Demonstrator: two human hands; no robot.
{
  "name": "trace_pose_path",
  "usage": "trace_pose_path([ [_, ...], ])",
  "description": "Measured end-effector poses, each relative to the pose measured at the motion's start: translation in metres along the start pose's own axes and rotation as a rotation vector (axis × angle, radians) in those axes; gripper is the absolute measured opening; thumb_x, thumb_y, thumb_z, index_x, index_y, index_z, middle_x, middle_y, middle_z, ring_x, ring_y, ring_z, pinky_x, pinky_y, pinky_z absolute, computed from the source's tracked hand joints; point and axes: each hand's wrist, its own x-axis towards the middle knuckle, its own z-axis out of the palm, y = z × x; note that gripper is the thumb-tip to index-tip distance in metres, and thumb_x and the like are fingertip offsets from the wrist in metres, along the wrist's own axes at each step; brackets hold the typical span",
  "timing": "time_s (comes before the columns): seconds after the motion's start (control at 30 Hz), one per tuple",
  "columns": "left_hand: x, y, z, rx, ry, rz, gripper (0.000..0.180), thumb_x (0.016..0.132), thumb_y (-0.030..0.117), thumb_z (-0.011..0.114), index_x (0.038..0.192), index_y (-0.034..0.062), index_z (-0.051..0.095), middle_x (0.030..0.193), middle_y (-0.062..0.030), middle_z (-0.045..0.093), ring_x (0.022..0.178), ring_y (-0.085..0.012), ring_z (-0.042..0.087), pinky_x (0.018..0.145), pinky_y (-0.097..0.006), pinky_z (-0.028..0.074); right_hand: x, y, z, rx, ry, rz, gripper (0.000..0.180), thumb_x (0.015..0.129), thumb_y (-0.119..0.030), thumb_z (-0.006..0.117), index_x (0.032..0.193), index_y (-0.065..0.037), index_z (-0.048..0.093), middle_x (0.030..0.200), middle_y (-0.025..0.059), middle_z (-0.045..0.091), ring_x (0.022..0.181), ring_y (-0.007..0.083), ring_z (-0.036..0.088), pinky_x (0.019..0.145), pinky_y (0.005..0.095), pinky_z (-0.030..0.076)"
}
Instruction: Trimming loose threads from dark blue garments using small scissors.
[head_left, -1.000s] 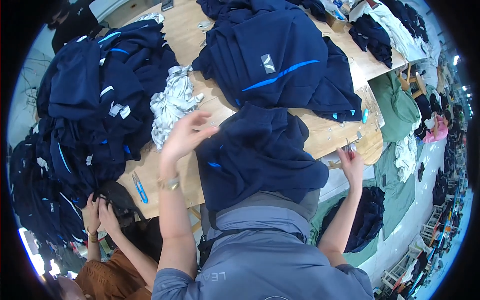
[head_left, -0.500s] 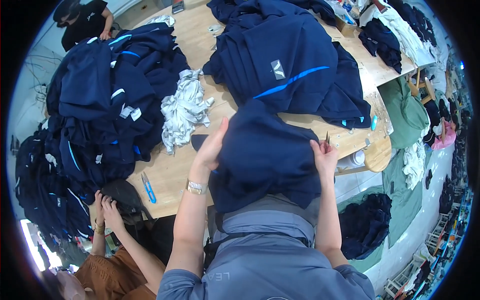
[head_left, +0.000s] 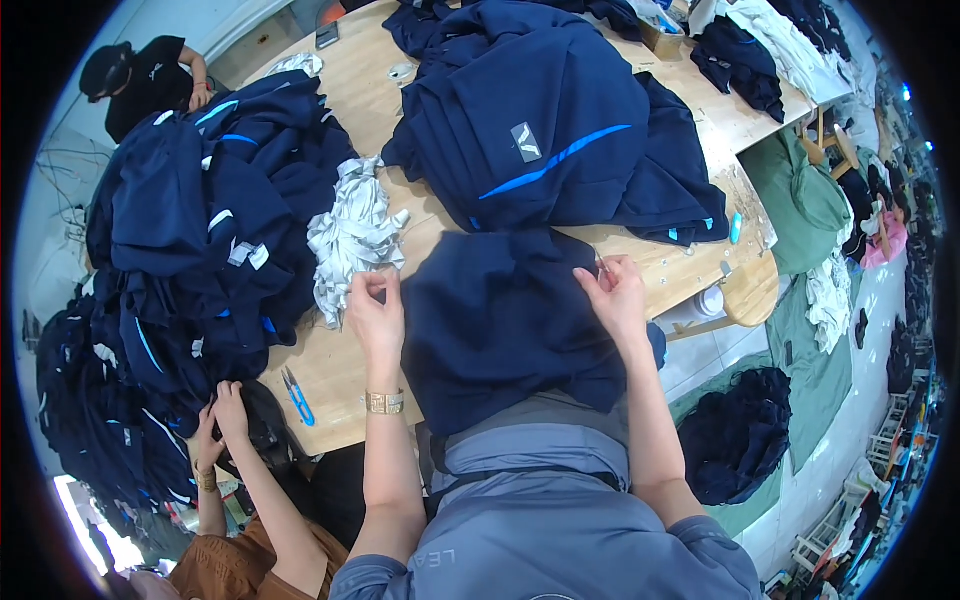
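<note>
Now that it no longer lies open against the navy garment [head_left: 510,320], the left hand [head_left: 376,312] curls narrow at its left edge; whether it pinches cloth, I cannot tell. The garment, soft and matte, is spread flatter across the lap [head_left: 560,427] and the wooden table's [head_left: 335,360] edge. At its upper right, the right hand [head_left: 617,297] grips a slim metal tool [head_left: 601,263]. Crinkled pale strips [head_left: 358,228] heap nearby; a brown box [head_left: 664,42] holds indistinct items.

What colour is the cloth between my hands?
The cloth is dark navy, best seen in the head view.
</note>
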Motion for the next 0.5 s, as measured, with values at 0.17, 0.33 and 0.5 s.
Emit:
trace_pose_path([
  [0.17,-0.005,0.028,0.003,-0.195,0.016,0.186,0.032,0.076,0.025,0.07,0.094,0.0017,0.058,0.096,-0.0157,0.058,0.095,-0.0314,0.053,0.083,-0.038,0.041,-0.004,0.003,-0.01,0.098,-0.117,0.273,0.032,0.07,-0.018,0.075,0.062,0.003,0.051,0.068,0.016,0.051,0.065,0.0293,0.051,0.061,0.0369,0.042],
  [0.33,-0.002,0.034,0.026,0.116,-0.124,0.52,0.03,0.083,0.029,0.061,0.095,0.0019,0.058,0.102,-0.02,0.056,0.12,-0.0393,0.04,0.1,-0.05,0.029,-0.004,-0.002,-0.009,0.133,0.0,0.225,0.027,0.071,-0.016,0.074,0.068,0.003,0.056,0.067,0.013,0.051,0.063,0.0261,0.05,0.06,0.0363,0.042],
  [0.5,0.017,0.043,0.013,0.155,-0.518,0.373,0.031,0.085,0.034,0.058,0.088,0.0034,0.055,0.091,-0.0157,0.058,0.104,-0.0343,0.051,0.105,-0.049,0.022,-0.006,-0.016,-0.015,0.196,0.098,0.146,0.022,0.075,-0.015,0.072,0.072,0.0,0.057,0.058,0.0007,0.043,0.053,0.0089,0.038,0.05,0.0249,0.033],
])
